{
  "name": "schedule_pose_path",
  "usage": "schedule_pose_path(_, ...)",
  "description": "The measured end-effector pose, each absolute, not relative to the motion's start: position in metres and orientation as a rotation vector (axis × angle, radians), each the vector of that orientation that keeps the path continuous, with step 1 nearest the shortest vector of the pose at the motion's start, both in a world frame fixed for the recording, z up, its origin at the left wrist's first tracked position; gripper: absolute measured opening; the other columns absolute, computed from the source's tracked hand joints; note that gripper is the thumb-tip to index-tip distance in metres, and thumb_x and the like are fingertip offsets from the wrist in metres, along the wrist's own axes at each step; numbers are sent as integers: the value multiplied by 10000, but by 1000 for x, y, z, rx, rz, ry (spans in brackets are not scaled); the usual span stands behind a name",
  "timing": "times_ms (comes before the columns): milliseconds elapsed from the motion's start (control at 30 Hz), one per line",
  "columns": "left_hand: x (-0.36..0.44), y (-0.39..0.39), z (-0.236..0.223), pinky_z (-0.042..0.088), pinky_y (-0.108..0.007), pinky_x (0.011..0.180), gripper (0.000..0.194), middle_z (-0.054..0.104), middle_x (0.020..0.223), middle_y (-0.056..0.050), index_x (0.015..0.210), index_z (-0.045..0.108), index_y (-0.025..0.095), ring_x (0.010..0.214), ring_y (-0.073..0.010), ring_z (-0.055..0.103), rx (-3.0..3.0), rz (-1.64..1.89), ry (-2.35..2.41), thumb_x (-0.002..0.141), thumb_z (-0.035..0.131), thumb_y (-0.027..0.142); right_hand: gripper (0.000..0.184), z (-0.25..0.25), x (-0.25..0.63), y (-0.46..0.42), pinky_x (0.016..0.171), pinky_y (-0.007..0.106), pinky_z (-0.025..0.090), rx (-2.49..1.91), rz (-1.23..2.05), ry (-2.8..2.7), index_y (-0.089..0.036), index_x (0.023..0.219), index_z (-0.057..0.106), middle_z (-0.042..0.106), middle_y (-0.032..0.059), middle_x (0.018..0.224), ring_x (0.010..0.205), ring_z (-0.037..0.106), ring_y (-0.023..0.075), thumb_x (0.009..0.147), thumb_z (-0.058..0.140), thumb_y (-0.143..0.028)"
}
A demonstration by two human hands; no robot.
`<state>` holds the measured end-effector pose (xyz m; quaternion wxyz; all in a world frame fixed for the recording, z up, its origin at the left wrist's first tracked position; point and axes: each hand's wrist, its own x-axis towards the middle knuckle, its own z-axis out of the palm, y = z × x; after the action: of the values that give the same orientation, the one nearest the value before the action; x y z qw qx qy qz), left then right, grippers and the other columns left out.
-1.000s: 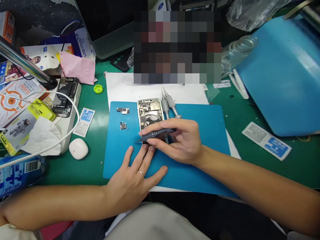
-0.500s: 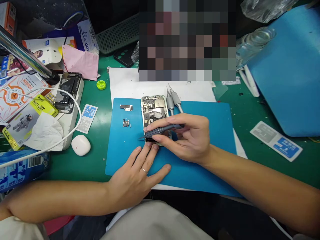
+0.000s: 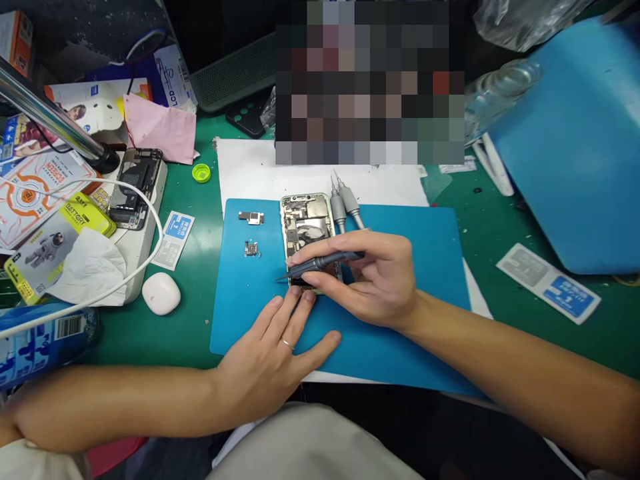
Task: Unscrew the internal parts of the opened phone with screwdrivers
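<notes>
An opened phone (image 3: 311,223) with its inner parts bare lies on a blue mat (image 3: 425,267). My left hand (image 3: 280,353) is open, its fingers stretched out and their tips at the phone's lower edge. Over the lower half of the phone, my right hand (image 3: 375,280) is closed around a slim dark grey precision screwdriver (image 3: 325,263). The tool lies nearly level, its thin tip pointing left past the phone's side. Left of the phone sit a small metal-shielded part (image 3: 251,218) and a cluster of tiny screws and parts (image 3: 251,249). Two grey screwdrivers (image 3: 345,203) rest at the phone's upper right.
A second opened phone (image 3: 135,190) lies on a white box at left, near a white cable (image 3: 159,220) and a rounded white case (image 3: 161,293). Sticker cards (image 3: 549,283) flank the mat. A glass jar (image 3: 505,93) and large blue sheet (image 3: 575,160) occupy the right.
The view has shifted very slightly. Both hands, the screwdriver and the phone keep the same arrangement.
</notes>
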<state>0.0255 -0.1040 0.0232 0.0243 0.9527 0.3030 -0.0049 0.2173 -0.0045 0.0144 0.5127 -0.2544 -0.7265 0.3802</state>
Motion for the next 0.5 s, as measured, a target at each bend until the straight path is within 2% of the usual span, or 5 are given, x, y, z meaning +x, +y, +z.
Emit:
schedule_pose_path(167, 25, -103, 23, 236, -499, 1186, 758, 354, 1586, -264, 1576, 251, 177, 1481, -389, 358, 2966, -15, 935, 943, 587, 423, 568, 10, 218, -4, 716, 289, 688, -602, 807, -1771, -321, 1330, 522, 782, 12, 1022, 893, 783, 188, 853, 710, -79)
schedule_pose_path(300, 24, -102, 25, 228, -515, 1182, 761, 318, 1597, -283, 1574, 247, 169, 1494, -420, 318, 2963, -23, 921, 947, 583, 438, 620, 9, 222, -3, 719, 309, 685, -626, 717, -1768, -326, 1402, 490, 782, 24, 1022, 891, 778, 198, 866, 699, -96)
schedule_pose_path(400, 24, -102, 25, 224, -505, 1184, 782, 298, 1601, -293, 1573, 244, 156, 1502, -426, 297, 2952, -25, 910, 939, 600, 443, 659, 12, 225, -1, 765, 341, 675, -632, 656, -1746, -355, 1445, 453, 775, 19, 998, 878, 775, 208, 880, 688, -110)
schedule_pose_path(500, 24, -102, 25, 221, -492, 1195, 795, 278, 1614, -285, 1576, 231, 153, 1513, -405, 284, 2929, -26, 900, 937, 606, 439, 722, 14, 226, -1, 700, 343, 657, -660, 597, -1721, -401, 1484, 375, 761, 14, 1020, 785, 770, 204, 889, 695, -148)
